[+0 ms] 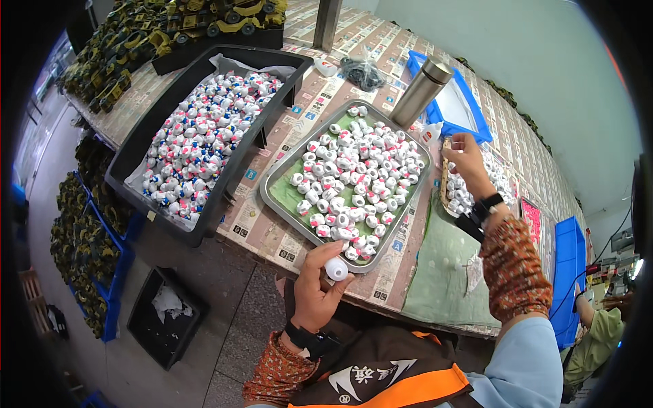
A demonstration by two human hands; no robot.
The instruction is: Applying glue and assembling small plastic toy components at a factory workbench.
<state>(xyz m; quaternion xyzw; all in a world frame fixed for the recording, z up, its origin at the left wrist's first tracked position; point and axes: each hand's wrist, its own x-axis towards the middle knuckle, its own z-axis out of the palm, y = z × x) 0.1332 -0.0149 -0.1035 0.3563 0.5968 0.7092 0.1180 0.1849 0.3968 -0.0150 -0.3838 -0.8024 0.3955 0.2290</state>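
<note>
My left hand (pixel 313 296), at the table's near edge, is closed on a small white hollow ball (pixel 337 269), its dark hole facing up. Just beyond it lies a metal tray (pixel 264 192) lined in green, holding many small white ball-shaped pieces (pixel 354 160) with pink marks. Farther right, my right hand (pixel 465 158) hangs over the left side of a smaller tray (pixel 446 197) of white pieces (pixel 495 173). Its fingertips are pinched together; whatever they hold, if anything, is hidden. Both wrists wear dark bands above patterned sleeves.
At left a big black bin (pixel 129 160) holds white, pink and blue pieces. A steel flask (pixel 422 92) stands behind the metal tray, beside a blue tray (pixel 481 122). Yellow toy vehicles (pixel 129 54) are piled at far left. A person's green sleeve (pixel 602 336) shows at right.
</note>
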